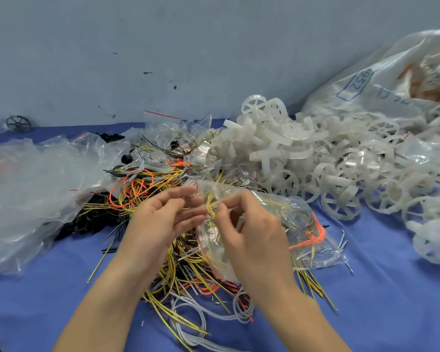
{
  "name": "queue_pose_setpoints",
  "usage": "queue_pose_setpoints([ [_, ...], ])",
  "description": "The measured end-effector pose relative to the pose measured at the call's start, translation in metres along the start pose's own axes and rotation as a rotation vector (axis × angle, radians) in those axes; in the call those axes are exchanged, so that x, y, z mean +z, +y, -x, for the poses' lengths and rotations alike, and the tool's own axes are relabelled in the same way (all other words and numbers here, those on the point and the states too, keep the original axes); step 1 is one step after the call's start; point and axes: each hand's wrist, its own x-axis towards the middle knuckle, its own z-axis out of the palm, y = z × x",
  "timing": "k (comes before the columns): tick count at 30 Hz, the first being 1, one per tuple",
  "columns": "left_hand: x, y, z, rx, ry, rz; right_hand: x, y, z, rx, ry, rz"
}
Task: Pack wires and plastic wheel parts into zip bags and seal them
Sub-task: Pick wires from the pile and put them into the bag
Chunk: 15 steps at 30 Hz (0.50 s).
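A clear zip bag (pixel 285 224) with a red strip at its mouth lies tilted in front of me, holding yellow and orange wires. My right hand (pixel 249 232) pinches the bag's mouth between thumb and fingers. My left hand (pixel 160 219) is beside it, fingers loosely bent, fingertips at the bag's red-striped edge. Below both hands spreads a tangle of loose wires (pixel 148 194), yellow, orange, white and black. A heap of white plastic wheel parts (pixel 302 151) lies at the right.
Empty clear zip bags (pixel 23 184) are piled on the left of the blue table cloth (pixel 379 295). A big printed sack (pixel 381 82) spilling wheels leans on the grey wall at the right. A dark wheel (pixel 18 123) sits far left.
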Motion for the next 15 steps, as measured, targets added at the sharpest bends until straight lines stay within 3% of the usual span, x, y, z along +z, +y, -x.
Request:
queue_pose_setpoints([
  [8,-0.053,0.014,-0.004,0.087,0.319,0.048,-0.02,0.012,-0.013,0.227,0.293,-0.334],
  [15,-0.061,0.011,-0.005,0.066,0.373,-0.002,-0.026,0.015,-0.019,0.289,0.34,-0.372],
])
